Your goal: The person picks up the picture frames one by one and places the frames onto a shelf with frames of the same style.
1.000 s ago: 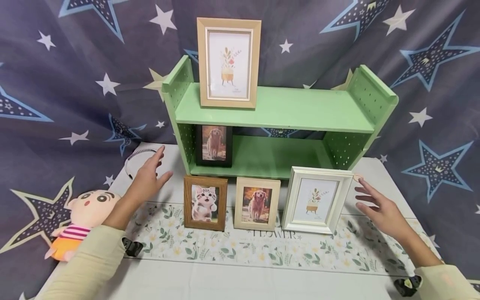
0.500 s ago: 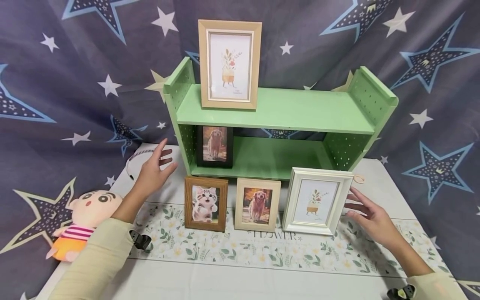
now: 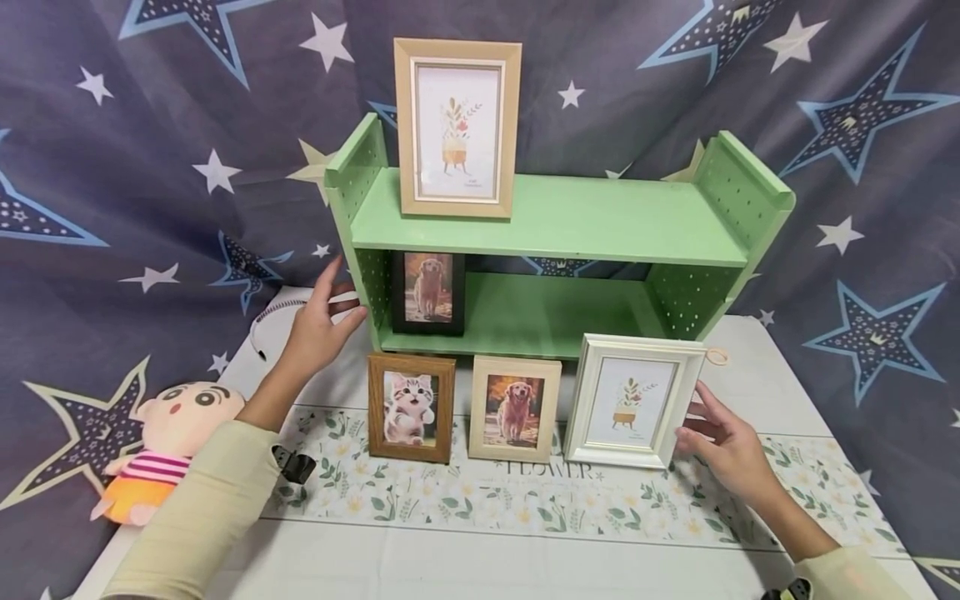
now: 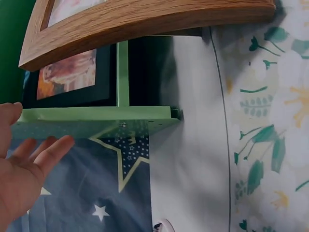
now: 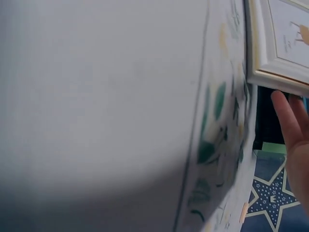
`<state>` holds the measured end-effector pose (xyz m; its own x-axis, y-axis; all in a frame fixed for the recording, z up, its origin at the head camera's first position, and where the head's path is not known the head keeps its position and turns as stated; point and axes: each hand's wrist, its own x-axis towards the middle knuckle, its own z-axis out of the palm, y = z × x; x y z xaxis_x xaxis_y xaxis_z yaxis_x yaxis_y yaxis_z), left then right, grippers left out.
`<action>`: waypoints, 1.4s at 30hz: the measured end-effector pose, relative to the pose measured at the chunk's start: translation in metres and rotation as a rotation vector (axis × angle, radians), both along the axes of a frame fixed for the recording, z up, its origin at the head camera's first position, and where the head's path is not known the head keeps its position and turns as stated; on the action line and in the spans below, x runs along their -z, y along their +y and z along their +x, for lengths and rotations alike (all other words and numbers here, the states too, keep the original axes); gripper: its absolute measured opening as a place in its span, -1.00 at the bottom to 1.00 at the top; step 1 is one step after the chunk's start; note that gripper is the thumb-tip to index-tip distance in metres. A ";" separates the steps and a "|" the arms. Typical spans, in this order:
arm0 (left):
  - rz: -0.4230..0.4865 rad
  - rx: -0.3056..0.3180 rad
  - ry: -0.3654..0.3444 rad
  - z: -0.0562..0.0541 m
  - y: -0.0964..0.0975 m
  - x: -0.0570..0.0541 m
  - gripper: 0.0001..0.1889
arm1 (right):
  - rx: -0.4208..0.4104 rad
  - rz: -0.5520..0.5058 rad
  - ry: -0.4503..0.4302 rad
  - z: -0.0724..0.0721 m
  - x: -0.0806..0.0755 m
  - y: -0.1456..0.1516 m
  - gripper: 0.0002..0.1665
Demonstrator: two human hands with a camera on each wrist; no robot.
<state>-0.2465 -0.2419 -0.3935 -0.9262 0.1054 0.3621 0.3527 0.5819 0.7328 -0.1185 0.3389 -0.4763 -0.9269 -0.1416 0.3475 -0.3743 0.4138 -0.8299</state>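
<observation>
My left hand [image 3: 317,332] is at the outer left side of the green shelf [image 3: 600,218], thumb towards its front edge. In the left wrist view its fingers look straight, beside the side panel [image 4: 96,126]. My right hand [image 3: 731,458] is at the right edge of the white picture frame [image 3: 577,417], which stands tilted back on the table. Its fingers are extended close to that edge in the right wrist view; whether they touch it is unclear. A brown wooden frame with a kitten picture [image 3: 411,408] and a light wood frame with a dog picture [image 3: 515,410] stand left of the white one.
A beige frame [image 3: 457,129] stands on the upper shelf, and a black frame [image 3: 429,292] on the lower one. A plush doll [image 3: 168,442] sits at the left table edge. A spiral-bound object [image 3: 262,321] lies behind the left hand. A floral runner [image 3: 450,502] crosses the table.
My left hand has moved right, up to the shelf's side. My right hand has come left and down, to the white frame's right edge. The frames and shelf stay put.
</observation>
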 end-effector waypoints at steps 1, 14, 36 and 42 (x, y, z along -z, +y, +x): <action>0.003 0.006 -0.002 -0.001 0.001 -0.001 -0.08 | 0.008 -0.010 0.001 0.000 0.000 -0.001 0.00; -0.035 -0.039 0.003 -0.007 0.010 -0.006 -0.06 | 0.051 0.012 -0.027 0.006 0.010 -0.008 0.12; -0.012 -0.058 -0.018 -0.009 0.014 -0.006 -0.07 | 0.103 -0.004 -0.026 0.008 0.013 -0.016 0.06; -0.011 -0.045 -0.009 -0.011 0.013 -0.007 -0.08 | 0.133 0.014 -0.056 0.007 0.008 -0.017 0.06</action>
<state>-0.2577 -0.2289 -0.3867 -0.9333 0.0677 0.3527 0.3194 0.6052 0.7292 -0.1111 0.3220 -0.4846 -0.9556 -0.0204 0.2939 -0.2689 0.4680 -0.8418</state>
